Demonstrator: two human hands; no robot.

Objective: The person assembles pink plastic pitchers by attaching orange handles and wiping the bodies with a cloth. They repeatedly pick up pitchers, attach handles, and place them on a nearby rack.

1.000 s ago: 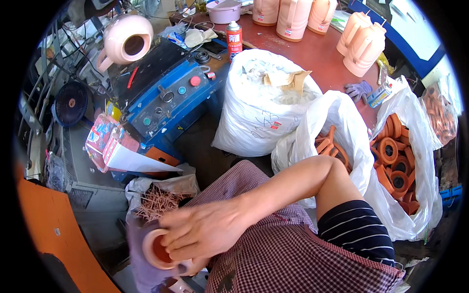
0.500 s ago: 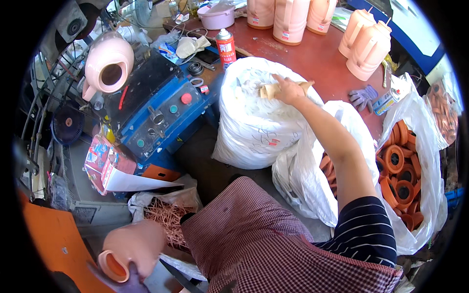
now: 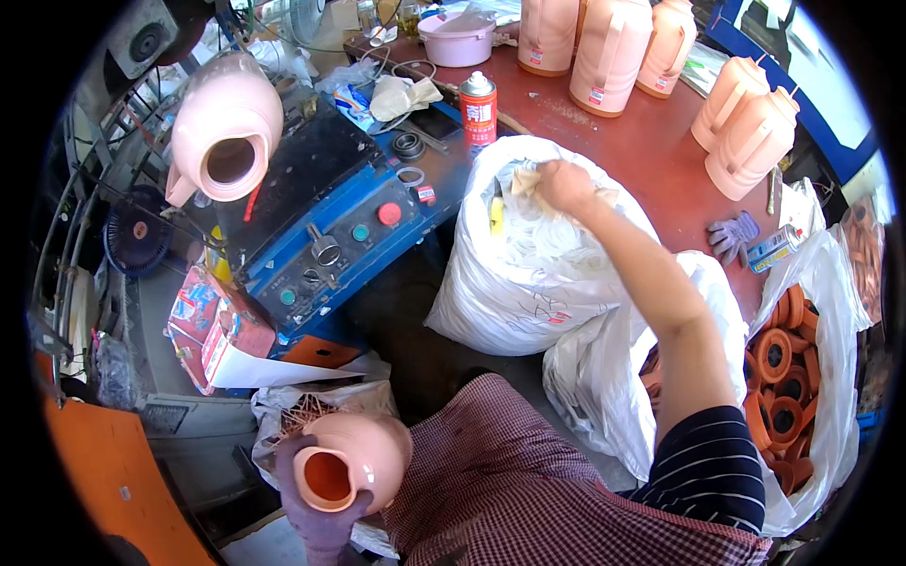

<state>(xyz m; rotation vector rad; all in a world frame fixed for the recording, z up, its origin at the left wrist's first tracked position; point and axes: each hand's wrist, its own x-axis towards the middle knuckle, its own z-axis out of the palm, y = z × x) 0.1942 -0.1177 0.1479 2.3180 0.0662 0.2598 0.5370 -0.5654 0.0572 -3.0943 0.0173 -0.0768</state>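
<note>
My left hand [image 3: 321, 524], in a purple-grey glove, grips a glossy pink jug body [image 3: 377, 441] by its mouth end. The jug lies tilted in front of my apron, its round opening facing me and showing an orange inside. My bare right hand [image 3: 566, 187] is in the top of a large white sack [image 3: 514, 302], fingers curled round a crumpled beige cloth [image 3: 524, 185]. Translucent white pieces [image 3: 557, 236] fill the sack around it. Part of the cloth is hidden by the hand.
Another pink jug [image 3: 226, 123] sits on the machine beside a blue control panel [image 3: 359, 241]. Several peach jugs [image 3: 612, 57], a red spray can [image 3: 478, 111] and a purple glove [image 3: 731, 236] lie on the red table. A bag of orange-brown rings [image 3: 783, 377] stands at right.
My left hand has brought the jug rightward and up, in front of my apron. The right hand's outstretched finger has curled in, and the cloth sits lower in the sack.
</note>
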